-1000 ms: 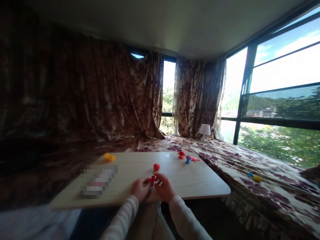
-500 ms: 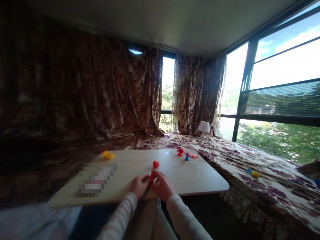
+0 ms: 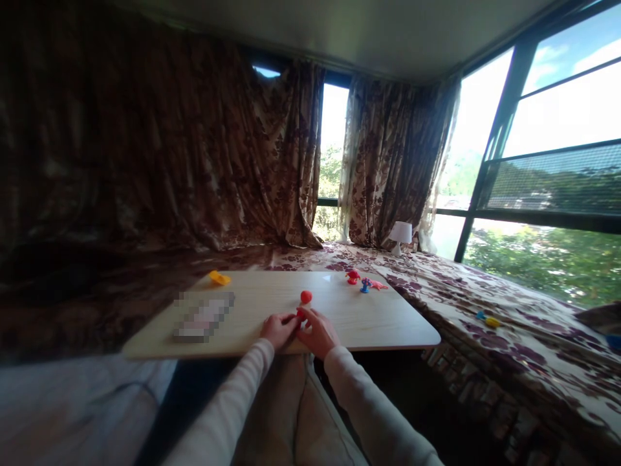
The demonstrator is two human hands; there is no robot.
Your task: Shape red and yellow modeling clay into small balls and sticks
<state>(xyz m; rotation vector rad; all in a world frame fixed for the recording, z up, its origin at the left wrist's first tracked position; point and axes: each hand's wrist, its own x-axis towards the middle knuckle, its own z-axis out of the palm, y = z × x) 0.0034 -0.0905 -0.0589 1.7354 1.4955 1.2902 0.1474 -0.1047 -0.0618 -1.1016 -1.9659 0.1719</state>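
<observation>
Small red piece (image 3: 299, 314), glossy and mostly covered by fingers, is up at the near side of the table, right between the two hands. Left hand (image 3: 280, 329) has its fingertips closed on one side of it, and the right hand (image 3: 318, 332) is pinching it from the other. Just beyond them sits a round red ball-like thing (image 3: 305, 296) on the pale wood-look table (image 3: 272, 294). Over at the left of the tabletop there's a pixelated flat item (image 3: 204, 318), so any print on it is unreadable, with a bright yellow toy (image 3: 220, 278) near the far left corner. Far right has a little cluster: red figure (image 3: 352, 277), blue figure (image 3: 365, 285) with a spotted top, and a flat pinkish-red toy (image 3: 378, 285). White table lamp (image 3: 401, 233) stands behind on the floral cover (image 3: 436, 285), beside the curtains
</observation>
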